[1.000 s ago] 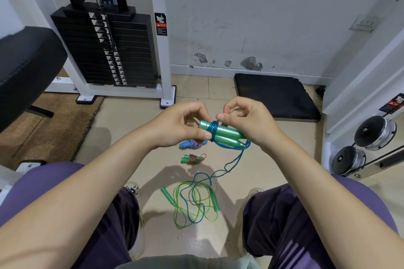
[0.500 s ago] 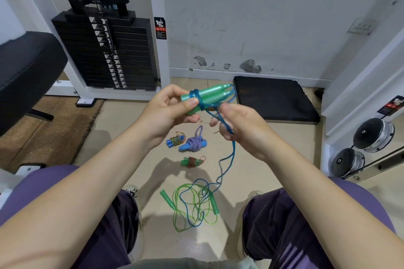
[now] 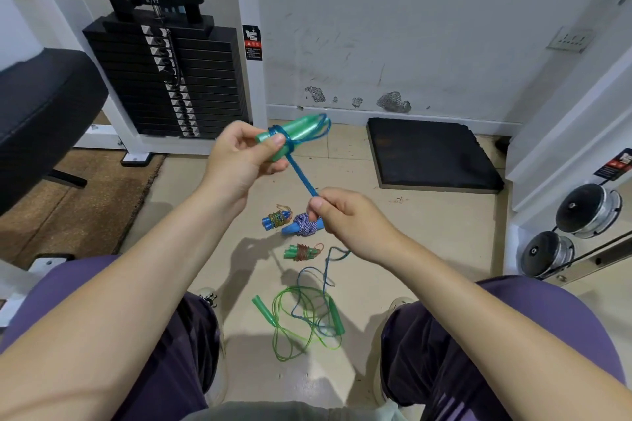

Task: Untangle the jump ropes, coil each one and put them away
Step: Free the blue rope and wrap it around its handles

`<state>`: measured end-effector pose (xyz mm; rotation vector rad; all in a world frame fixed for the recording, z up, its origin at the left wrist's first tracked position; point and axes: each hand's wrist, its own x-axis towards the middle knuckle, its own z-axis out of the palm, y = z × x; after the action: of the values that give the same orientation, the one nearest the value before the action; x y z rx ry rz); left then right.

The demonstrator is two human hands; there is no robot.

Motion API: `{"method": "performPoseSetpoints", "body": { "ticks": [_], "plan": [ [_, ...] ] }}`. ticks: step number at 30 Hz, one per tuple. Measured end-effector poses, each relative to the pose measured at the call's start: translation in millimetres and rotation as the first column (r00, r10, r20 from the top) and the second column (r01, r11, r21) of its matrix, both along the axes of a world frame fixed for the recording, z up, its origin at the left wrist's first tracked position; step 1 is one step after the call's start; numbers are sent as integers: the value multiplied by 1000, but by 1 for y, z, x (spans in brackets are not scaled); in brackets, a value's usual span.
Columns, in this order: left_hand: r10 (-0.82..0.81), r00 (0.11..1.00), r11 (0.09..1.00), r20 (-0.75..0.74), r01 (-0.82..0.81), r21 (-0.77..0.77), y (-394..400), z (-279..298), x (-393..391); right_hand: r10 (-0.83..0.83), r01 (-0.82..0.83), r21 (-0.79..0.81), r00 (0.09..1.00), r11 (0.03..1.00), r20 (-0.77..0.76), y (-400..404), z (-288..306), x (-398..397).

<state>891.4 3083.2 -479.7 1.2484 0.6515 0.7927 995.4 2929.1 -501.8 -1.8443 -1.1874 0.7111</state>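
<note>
Holding the paired green handles (image 3: 290, 137) of the blue jump rope (image 3: 302, 178), the left hand (image 3: 239, 161) sits raised at centre frame, forearm angled up from the lower left. Its grip is closed: thumb pressed on top of the handles near the blue wraps, fingers curled underneath. The handles point up and to the right, with a blue loop at their far end.

The right hand (image 3: 345, 219) sits lower and to the right, forearm entering from the lower right. Its grip is a closed pinch, thumb against curled fingers, on the blue cord. The cord runs taut and straight between the two hands; below the right hand it drops slack to the floor (image 3: 427, 236).

On the floor between the knees: a loose green jump rope (image 3: 301, 321), with the blue cord's tail lying tangled across it. Farther out, three wound bundles lie near each other: a blue-handled bundle (image 3: 277, 218), a blue-handled bundle with purple-white cord (image 3: 302, 225) partly behind the right hand, and a green-handled bundle (image 3: 301, 252).

Background: weight stack (image 3: 171, 79) at left, black mat (image 3: 431, 154) by the wall.
</note>
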Motion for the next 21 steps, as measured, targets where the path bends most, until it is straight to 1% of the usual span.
{"method": "performPoseSetpoints", "body": {
  "ticks": [1, 3, 5, 6, 9, 11, 13, 16, 18, 21],
  "plan": [
    [28, 998, 997, -49, -25, 71, 3, -2, -1, 5, -6, 30, 1000, 1000, 23, -1, 3, -1],
    [44, 987, 980, -154, -12, 199, 1, -7, 0, 7, -15, 92, 996, 996, 89, -3, 10, -1],
    [9, 971, 960, -240, 58, 272, -4, -12, 2, -14, -13, 148, 984, 989, 177, -7, 19, 4],
    [-30, 960, 953, -278, 112, 282, -7, -14, 3, -36, -4, 184, 976, 983, 213, -8, 22, 8],
    [-203, 913, 927, -354, 295, 230, -18, -15, 3, -133, 44, 272, 940, 961, 315, -11, 26, 23],
    [-303, 879, 900, -367, 391, 194, -26, -15, 2, -162, 51, 290, 914, 956, 372, -12, 27, 33],
    [-384, 852, 872, -356, 461, 164, -30, -13, 0, -152, 62, 250, 921, 966, 359, -12, 26, 39],
    [-490, 806, 827, -331, 550, 117, -32, -8, -2, -103, 62, 142, 948, 988, 300, -13, 19, 39],
    [-534, 782, 804, -320, 587, 93, -33, -5, -4, -88, 53, 130, 956, 990, 279, -13, 17, 37],
    [-560, 761, 785, -327, 614, 85, -31, -2, -6, -96, 65, 129, 962, 989, 254, -13, 15, 35]
  ]
}}
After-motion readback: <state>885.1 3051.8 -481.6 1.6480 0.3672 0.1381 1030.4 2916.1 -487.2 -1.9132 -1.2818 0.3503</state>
